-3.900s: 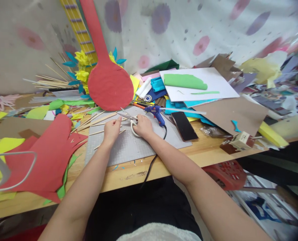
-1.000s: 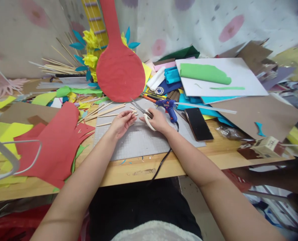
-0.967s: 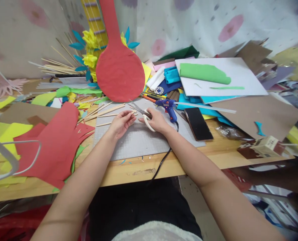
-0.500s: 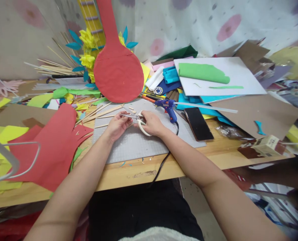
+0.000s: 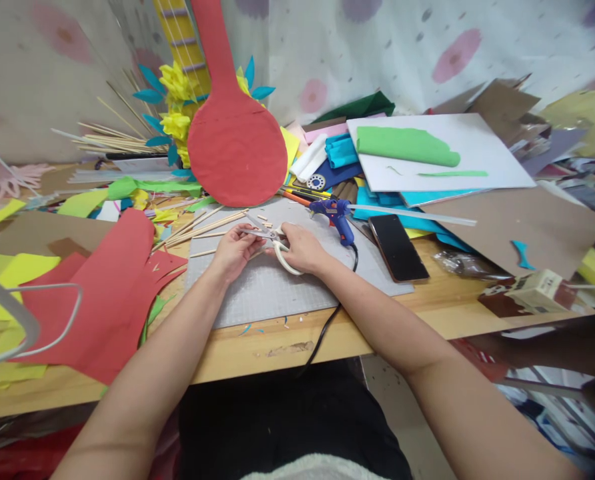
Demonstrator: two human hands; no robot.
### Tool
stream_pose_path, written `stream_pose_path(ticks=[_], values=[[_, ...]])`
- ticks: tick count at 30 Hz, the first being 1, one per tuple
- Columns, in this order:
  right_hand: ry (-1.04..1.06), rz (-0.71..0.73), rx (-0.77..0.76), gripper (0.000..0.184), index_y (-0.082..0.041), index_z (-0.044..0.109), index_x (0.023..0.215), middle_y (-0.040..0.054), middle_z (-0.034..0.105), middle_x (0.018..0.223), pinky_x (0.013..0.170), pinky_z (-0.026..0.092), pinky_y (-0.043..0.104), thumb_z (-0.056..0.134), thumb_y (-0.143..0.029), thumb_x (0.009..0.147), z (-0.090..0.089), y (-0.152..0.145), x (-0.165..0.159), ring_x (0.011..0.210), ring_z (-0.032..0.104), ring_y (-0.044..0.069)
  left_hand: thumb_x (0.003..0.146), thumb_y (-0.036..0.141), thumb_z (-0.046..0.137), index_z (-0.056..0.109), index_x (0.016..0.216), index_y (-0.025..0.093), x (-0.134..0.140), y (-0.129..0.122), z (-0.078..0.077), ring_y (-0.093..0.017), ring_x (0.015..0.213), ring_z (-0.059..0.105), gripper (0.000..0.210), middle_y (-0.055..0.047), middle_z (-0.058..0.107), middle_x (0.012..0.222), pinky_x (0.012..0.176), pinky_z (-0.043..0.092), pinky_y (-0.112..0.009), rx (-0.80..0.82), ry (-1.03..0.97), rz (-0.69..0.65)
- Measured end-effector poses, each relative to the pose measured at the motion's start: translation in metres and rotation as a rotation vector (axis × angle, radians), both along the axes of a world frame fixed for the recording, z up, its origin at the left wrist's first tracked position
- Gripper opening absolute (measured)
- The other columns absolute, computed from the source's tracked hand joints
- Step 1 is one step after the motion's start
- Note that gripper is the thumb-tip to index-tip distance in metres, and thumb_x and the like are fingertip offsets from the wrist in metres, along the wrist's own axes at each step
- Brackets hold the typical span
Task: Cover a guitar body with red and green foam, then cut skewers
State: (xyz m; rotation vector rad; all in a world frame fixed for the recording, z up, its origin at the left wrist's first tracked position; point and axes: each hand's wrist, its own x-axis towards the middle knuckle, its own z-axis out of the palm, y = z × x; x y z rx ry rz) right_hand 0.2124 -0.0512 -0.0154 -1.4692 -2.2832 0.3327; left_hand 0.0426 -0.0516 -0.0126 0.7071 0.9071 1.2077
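Note:
My right hand (image 5: 301, 249) is closed round the white handles of a pair of scissors (image 5: 286, 259). The slightly parted blades point left, over the fingers of my left hand (image 5: 235, 253). Those fingers are pinched on what looks like a thin wooden stick, mostly hidden by the hand and blades. Both hands are above a grey cutting mat (image 5: 257, 303). Several wooden sticks (image 5: 192, 232) lie left of my left hand, and short cut pieces (image 5: 263, 218) rest just beyond the scissors. A blue glue gun (image 5: 338, 219) sits right of my right hand.
A red paper-covered guitar shape (image 5: 238, 153) stands behind the mat. A phone (image 5: 397, 248) and the glue gun's black cord (image 5: 322, 333) are on the right. Red paper (image 5: 92, 293) covers the left side. A white board (image 5: 482, 150) carries green paper (image 5: 405, 147). A drink carton (image 5: 537, 293) lies near the right edge.
Both hands and the scissors keep nearly the same position. The whole view has shifted very slightly.

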Motion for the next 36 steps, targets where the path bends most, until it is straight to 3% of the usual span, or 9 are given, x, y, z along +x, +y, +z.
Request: stream_pose_path(ticks=[7, 13, 24, 36], values=[[-0.075, -0.053, -0.132, 0.042, -0.019, 0.056, 0.090, 0.0053, 0.066, 0.082, 0.059, 0.027, 0.026, 0.045, -0.059, 0.084, 0.012, -0.002, 0.002, 0.073, 0.057, 0.019, 0.063, 0.006, 0.071, 0.057, 0.074, 0.014, 0.002, 0.000, 0.003, -0.005, 0.055, 0.057, 0.020, 0.004, 0.060, 0.065, 0.064, 0.052, -0.020, 0.021, -0.019, -0.018], [-0.017, -0.002, -0.092, 0.042, -0.017, 0.053, 0.093, 0.0079, 0.065, 0.091, 0.063, 0.031, 0.026, 0.049, -0.058, 0.081, 0.011, 0.001, 0.004, 0.078, 0.055, 0.018, 0.070, 0.016, 0.071, 0.059, 0.073, 0.013, 0.003, 0.001, -0.001, -0.005, 0.055, 0.055, 0.013, 0.004, 0.056, 0.059, 0.065, 0.052, -0.019, 0.064, 0.011, -0.004], [-0.015, 0.036, -0.060, 0.045, -0.016, 0.052, 0.094, 0.0087, 0.064, 0.093, 0.063, 0.031, 0.026, 0.052, -0.058, 0.080, 0.010, -0.005, 0.004, 0.077, 0.054, 0.018, 0.072, 0.005, 0.065, 0.054, 0.074, 0.014, 0.005, -0.001, -0.001, -0.007, 0.056, 0.058, 0.014, 0.003, 0.058, 0.059, 0.067, 0.053, -0.022, 0.025, 0.010, 0.034], [-0.176, -0.146, -0.108, 0.049, -0.019, 0.059, 0.093, 0.0086, 0.068, 0.085, 0.060, 0.028, 0.027, 0.042, -0.064, 0.084, 0.010, -0.003, 0.004, 0.078, 0.060, 0.022, 0.072, 0.011, 0.068, 0.056, 0.072, 0.012, 0.006, -0.001, 0.000, -0.003, 0.054, 0.055, 0.013, 0.003, 0.058, 0.063, 0.066, 0.052, -0.019, 0.031, 0.018, 0.049]])
